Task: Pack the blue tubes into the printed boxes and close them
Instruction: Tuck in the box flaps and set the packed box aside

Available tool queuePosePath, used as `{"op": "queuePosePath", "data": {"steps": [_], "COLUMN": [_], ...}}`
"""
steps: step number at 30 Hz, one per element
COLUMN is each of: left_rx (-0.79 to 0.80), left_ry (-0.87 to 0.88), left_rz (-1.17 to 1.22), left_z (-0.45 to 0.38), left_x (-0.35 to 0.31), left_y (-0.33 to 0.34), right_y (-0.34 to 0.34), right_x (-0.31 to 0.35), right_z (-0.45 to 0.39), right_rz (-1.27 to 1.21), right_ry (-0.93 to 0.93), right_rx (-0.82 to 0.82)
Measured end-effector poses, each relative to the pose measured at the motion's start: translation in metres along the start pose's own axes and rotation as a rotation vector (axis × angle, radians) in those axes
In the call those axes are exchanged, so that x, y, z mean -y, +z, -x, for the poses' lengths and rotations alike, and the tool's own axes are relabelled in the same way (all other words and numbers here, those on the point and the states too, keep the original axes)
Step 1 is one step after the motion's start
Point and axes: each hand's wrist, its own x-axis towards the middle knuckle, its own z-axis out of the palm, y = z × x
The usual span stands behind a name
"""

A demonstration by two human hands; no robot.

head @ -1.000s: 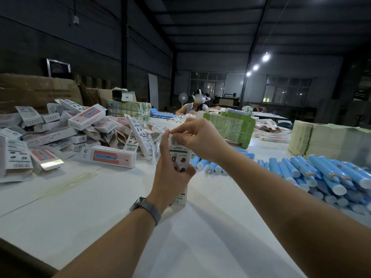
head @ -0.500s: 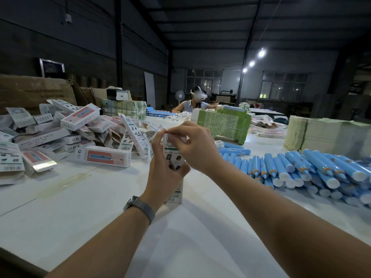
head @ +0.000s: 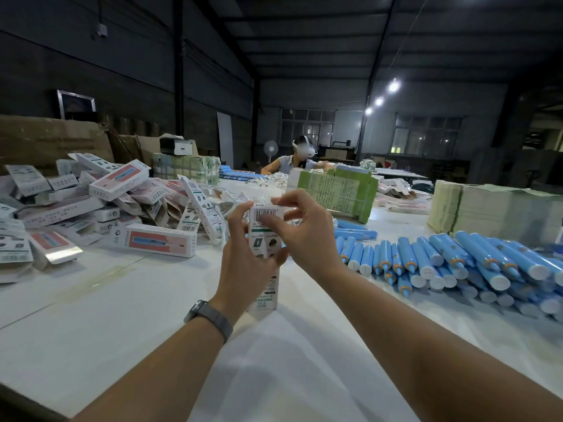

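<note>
We note our left hand [head: 243,263] gripping one printed box [head: 265,236] upright above the worktop [head: 122,315] while right-hand fingers [head: 269,222] pinch its top flap nearly closed; a heap of boxes [head: 100,205] lies left, many blue tubes [head: 457,263] unpacked right.

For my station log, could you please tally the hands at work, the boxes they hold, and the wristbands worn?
Hands: 2, left hand and right hand
Printed box held: 1
Wristband: 1
Total: 4
</note>
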Motion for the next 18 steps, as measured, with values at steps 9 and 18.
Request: {"op": "queuePosePath", "data": {"steps": [9, 18], "left_rx": [-0.004, 0.008], "left_ry": [0.018, 0.005], "left_rz": [0.006, 0.016], "left_z": [0.0003, 0.0052], "left_x": [0.0015, -0.0071], "left_y": [0.0014, -0.0009], "right_y": [-0.0003, 0.0056], "right_x": [0.0018, -0.0031], "right_z": [0.0005, 0.0048], "right_rz": [0.026, 0.02], "right_ry": [0.028, 0.058], "right_rx": [0.001, 0.028]}}
